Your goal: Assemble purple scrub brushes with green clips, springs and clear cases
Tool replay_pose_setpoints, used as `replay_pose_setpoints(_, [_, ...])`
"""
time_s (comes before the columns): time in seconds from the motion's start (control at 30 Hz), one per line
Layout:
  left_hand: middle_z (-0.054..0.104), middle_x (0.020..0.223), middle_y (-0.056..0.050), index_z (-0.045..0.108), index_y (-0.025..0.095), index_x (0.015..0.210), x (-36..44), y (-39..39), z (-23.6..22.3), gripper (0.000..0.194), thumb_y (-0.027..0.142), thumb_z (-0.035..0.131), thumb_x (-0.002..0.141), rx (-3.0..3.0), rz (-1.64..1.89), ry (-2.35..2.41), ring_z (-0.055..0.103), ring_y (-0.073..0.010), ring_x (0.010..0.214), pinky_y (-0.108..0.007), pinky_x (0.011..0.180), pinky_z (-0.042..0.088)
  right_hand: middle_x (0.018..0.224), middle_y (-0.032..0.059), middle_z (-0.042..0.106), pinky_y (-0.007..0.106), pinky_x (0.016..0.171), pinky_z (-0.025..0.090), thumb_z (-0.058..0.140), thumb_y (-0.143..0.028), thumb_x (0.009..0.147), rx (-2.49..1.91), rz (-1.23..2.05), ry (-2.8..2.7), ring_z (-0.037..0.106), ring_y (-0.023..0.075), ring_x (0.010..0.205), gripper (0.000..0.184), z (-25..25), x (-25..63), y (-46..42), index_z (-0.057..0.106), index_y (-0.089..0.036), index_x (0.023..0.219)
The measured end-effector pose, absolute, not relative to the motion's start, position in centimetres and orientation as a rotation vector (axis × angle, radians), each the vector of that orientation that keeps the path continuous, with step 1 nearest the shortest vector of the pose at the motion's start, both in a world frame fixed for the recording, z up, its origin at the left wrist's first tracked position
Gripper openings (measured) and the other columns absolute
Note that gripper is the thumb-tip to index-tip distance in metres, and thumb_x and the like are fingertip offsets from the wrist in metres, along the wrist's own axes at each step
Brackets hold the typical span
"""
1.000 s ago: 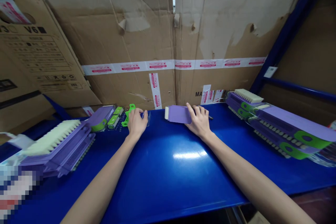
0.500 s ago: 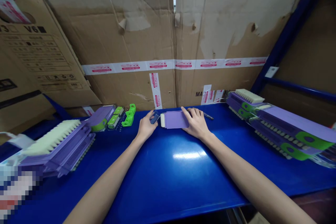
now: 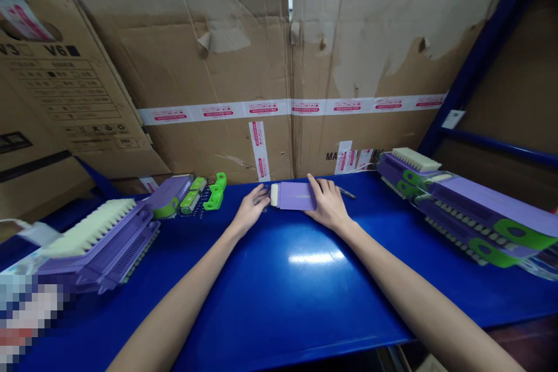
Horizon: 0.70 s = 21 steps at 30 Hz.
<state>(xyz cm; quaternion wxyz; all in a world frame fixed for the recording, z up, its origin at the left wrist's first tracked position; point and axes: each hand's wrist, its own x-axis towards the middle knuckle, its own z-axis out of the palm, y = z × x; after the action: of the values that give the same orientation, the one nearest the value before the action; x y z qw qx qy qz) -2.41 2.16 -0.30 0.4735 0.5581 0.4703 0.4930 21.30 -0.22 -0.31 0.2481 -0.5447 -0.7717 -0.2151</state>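
Observation:
A flat purple plastic case (image 3: 297,196) with a cream block (image 3: 274,195) at its left end lies on the blue table in front of me. My right hand (image 3: 326,201) grips the case's right end, thumb on the near side and fingers over the far edge. Beside the cream block, my left hand (image 3: 254,207) has its fingers closed on a small clear plastic piece (image 3: 261,194). The fingers partly hide that piece. Just behind my right hand lies a slim dark tool (image 3: 347,192), its kind unclear.
Purple cases with ribbed cream blocks (image 3: 98,226) are stacked at left. Near them lie a purple-and-green case (image 3: 170,195), several small springs (image 3: 201,204) and a bright green bracket (image 3: 215,192). More purple-and-green cases (image 3: 475,197) are stacked at right. Cardboard (image 3: 209,145) walls the back.
The purple case has turned slightly, and faint lettering now shows on it. My left hand has rotated the clear piece and brought it against or very near the cream end.

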Motion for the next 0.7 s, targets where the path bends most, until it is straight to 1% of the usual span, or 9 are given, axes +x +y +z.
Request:
replay_pose_setpoints(0.1, [0.050, 0.134, -0.019, 0.045, 0.012, 0.132, -2.1, 2.1, -0.1, 0.055, 0.028, 0.055, 0.081, 1.184, 1.270, 1.087, 0.055, -0.0240, 0.117, -0.037, 0.096, 0.046, 0.115, 0.0167, 0.052, 0.044, 0.081, 0.038, 0.061, -0.046, 0.074, -1.490, -0.584, -2.083, 0.043, 0.0333, 0.101, 0.087, -0.3, 21.4, -0.2, 0.022, -0.013, 0.144])
replay_pose_setpoints(0.13, [0.048, 0.136, -0.019, 0.045, 0.012, 0.132, -2.0, 1.9, 0.0, 0.055, 0.026, 0.056, 0.081, 1.135, 1.282, 1.069, 0.055, -0.0241, 0.117, -0.036, 0.093, 0.048, 0.115, 0.0166, 0.052, 0.044, 0.081, 0.038, 0.061, -0.047, 0.074, -1.494, -0.585, -2.076, 0.043, 0.0331, 0.101, 0.088, -0.3, 21.4, -0.2, 0.022, -0.013, 0.144])
replay_pose_setpoints(0.2, [0.048, 0.136, -0.020, 0.046, 0.014, 0.131, -1.9, 1.6, 0.4, 0.059, 0.019, 0.062, 0.075, 1.076, 1.282, 1.062, 0.057, -0.0242, 0.115, -0.036, 0.090, 0.049, 0.115, 0.0165, 0.052, 0.044, 0.080, 0.038, 0.061, -0.046, 0.073, -1.499, -0.584, -2.066, 0.043, 0.0329, 0.101, 0.088, -0.3, 21.5, -0.1, 0.021, -0.012, 0.144])
replay_pose_setpoints(0.27, [0.054, 0.129, -0.019, 0.051, 0.012, 0.125, -1.8, 1.1, 0.8, 0.058, 0.014, 0.068, 0.069, 1.070, 1.233, 1.030, 0.058, -0.0236, 0.111, -0.035, 0.092, 0.048, 0.115, 0.0163, 0.053, 0.043, 0.080, 0.038, 0.061, -0.046, 0.073, -1.498, -0.577, -2.059, 0.043, 0.0327, 0.101, 0.088, -0.4, 21.6, -0.1, 0.021, -0.012, 0.144])
replay_pose_setpoints(0.37, [0.065, 0.112, -0.016, 0.057, 0.011, 0.115, -1.8, 0.5, 1.3, 0.051, 0.013, 0.072, 0.066, 1.109, 1.099, 0.913, 0.062, -0.0219, 0.104, -0.035, 0.095, 0.046, 0.116, 0.0162, 0.053, 0.043, 0.080, 0.038, 0.061, -0.045, 0.073, -1.496, -0.574, -2.064, 0.043, 0.0328, 0.102, 0.086, -0.4, 21.7, 0.0, 0.023, -0.013, 0.144])
replay_pose_setpoints(0.43, [0.067, 0.104, -0.014, 0.056, 0.012, 0.114, -1.6, 0.3, 1.5, 0.050, 0.013, 0.072, 0.066, 1.114, 1.075, 0.916, 0.065, -0.0201, 0.094, -0.036, 0.090, 0.049, 0.117, 0.0161, 0.052, 0.043, 0.081, 0.038, 0.062, -0.044, 0.073, -1.504, -0.579, -2.065, 0.043, 0.0327, 0.103, 0.085, -0.4, 21.8, 0.0, 0.025, -0.013, 0.143])
replay_pose_setpoints(0.5, [0.068, 0.097, -0.012, 0.053, 0.013, 0.111, -1.4, 0.2, 1.6, 0.046, 0.014, 0.071, 0.068, 1.091, 1.115, 0.999, 0.066, -0.0182, 0.085, -0.036, 0.082, 0.053, 0.117, 0.0162, 0.053, 0.043, 0.081, 0.037, 0.061, -0.045, 0.074, -1.509, -0.576, -2.058, 0.043, 0.0323, 0.102, 0.085, -0.4, 21.8, -0.1, 0.026, -0.013, 0.143])
replay_pose_setpoints(0.6, [0.066, 0.087, -0.008, 0.047, 0.014, 0.110, -1.1, 0.4, 1.6, 0.039, 0.014, 0.063, 0.074, 1.038, 1.191, 1.147, 0.067, -0.0163, 0.074, -0.035, 0.072, 0.056, 0.116, 0.0165, 0.053, 0.043, 0.080, 0.037, 0.060, -0.049, 0.074, -1.489, -0.569, -2.037, 0.044, 0.0320, 0.101, 0.086, -0.4, 21.6, -0.2, 0.024, -0.012, 0.143])
replay_pose_setpoints(0.7, [0.060, 0.080, -0.002, 0.038, 0.018, 0.116, -1.0, 0.9, 1.3, 0.044, 0.011, 0.055, 0.076, 1.018, 1.293, 1.349, 0.063, -0.0127, 0.063, -0.033, 0.062, 0.056, 0.116, 0.0166, 0.053, 0.043, 0.081, 0.037, 0.059, -0.050, 0.074, -1.435, -0.583, -2.028, 0.044, 0.0321, 0.102, 0.086, -0.4, 21.4, -0.3, 0.025, -0.011, 0.143])
